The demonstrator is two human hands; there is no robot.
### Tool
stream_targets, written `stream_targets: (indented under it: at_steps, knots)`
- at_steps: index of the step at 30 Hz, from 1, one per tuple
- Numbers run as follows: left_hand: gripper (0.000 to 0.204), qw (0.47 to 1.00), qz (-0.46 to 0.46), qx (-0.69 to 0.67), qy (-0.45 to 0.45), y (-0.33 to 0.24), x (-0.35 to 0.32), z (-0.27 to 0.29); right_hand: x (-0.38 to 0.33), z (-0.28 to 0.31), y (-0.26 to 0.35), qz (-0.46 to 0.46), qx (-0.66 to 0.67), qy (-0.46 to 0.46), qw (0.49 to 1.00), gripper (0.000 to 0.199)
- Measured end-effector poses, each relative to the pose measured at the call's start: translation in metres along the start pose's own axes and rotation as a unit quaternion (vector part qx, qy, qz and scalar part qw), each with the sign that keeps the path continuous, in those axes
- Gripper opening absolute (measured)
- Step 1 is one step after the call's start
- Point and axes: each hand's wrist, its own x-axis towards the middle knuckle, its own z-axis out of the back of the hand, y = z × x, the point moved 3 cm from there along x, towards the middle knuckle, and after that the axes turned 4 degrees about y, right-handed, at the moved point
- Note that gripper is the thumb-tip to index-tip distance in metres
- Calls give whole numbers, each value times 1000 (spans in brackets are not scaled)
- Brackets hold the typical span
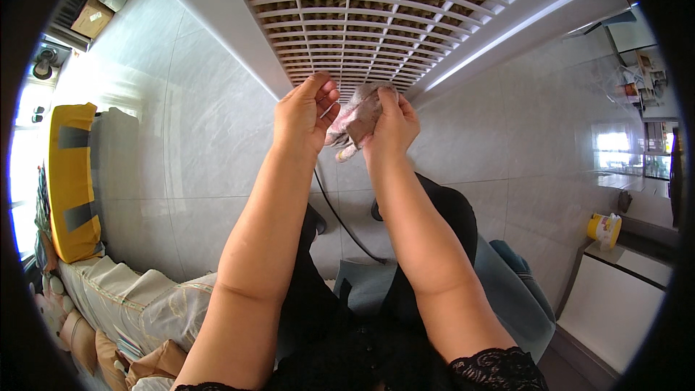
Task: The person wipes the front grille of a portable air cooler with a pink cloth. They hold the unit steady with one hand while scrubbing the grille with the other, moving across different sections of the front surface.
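A tall white appliance panel with a slatted grille stands in front of me, a brown, rough-textured pad showing behind its slats. My left hand is at the grille's lower left edge, fingers curled in; whatever they may pinch is hidden. Beside it, my right hand grips a crumpled, dirty grey-and-pinkish cloth between thumb and fingers. The cloth bunches up against the bottom of the grille, and one end hangs toward my left wrist.
A black cable runs across the grey tiled floor under my arms. To the left are a yellow padded piece and a fabric-covered couch. On the right, a yellow-and-white tub sits on a white cabinet.
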Motion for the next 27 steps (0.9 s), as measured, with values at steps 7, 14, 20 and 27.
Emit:
stream_targets:
  at_steps: [7, 14, 20, 27]
  knots:
    - [11, 1000, -8, 7, 5, -1, 0, 1, 0, -2, 6, -51, -87, 7, 995, 10]
    - [11, 1000, -6, 9, 25, 2, 5, 2, -3, 0, 3, -71, -42, 30, 996, 9]
    - [12, 1000, -1, 21, 22, -1, 3, 4, 9, 6, 1, -51, 104, -67, 991, 9]
    - [15, 999, -7, 40, 33, -2, 2, 6, 19, 17, -14, -124, -77, -4, 989, 12]
